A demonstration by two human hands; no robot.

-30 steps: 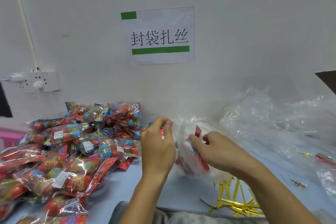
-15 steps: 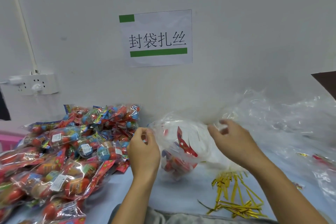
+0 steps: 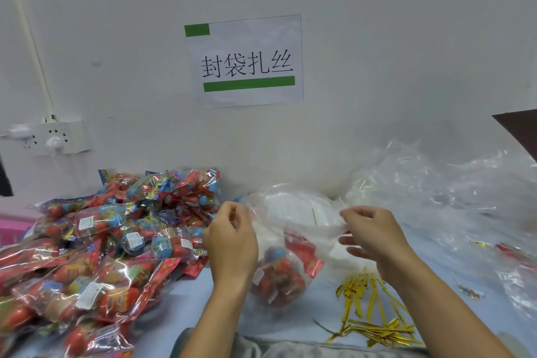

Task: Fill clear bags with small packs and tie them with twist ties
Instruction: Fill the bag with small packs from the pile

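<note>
Both hands had spread since a sec ago: left hand (image 3: 232, 238) and right hand (image 3: 374, 238) each pinched a rim of the clear bag (image 3: 293, 224), mouth now wide. Packs sat low inside, bag just left of the twist ties (image 3: 369, 314) on the table (image 3: 203, 299). Prob. ready to gather the neck & tie.

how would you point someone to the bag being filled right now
Below the wall sign, find the clear bag pinched at its top edge by the left hand and right hand. Unlike the pile of empty bags, it holds red packs.
</note>
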